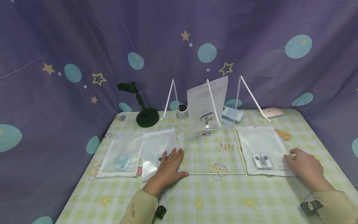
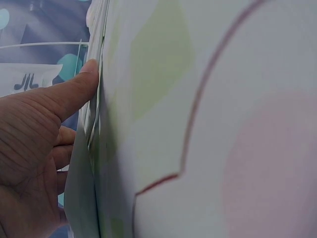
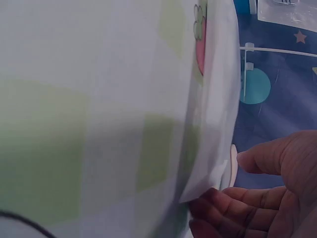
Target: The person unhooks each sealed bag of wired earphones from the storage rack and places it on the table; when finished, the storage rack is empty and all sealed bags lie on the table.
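At the white wire rack's (image 1: 237,174) left edge, the left hand (image 1: 169,166) is resting, fingers spread, on a frosted zip pouch (image 1: 158,140); upside-down "Life" lettering (image 1: 227,146) is showing within the rack; right of it, the right hand (image 1: 306,165) is touching a white-earphone pouch (image 1: 260,143), its grip unclear.

The word "Life" (image 1: 227,146) is upside down in orange-red on the checked cloth (image 1: 223,194); the tiny marks (image 1: 283,166) on the right-hand bag (image 1: 258,141) are too small to read.
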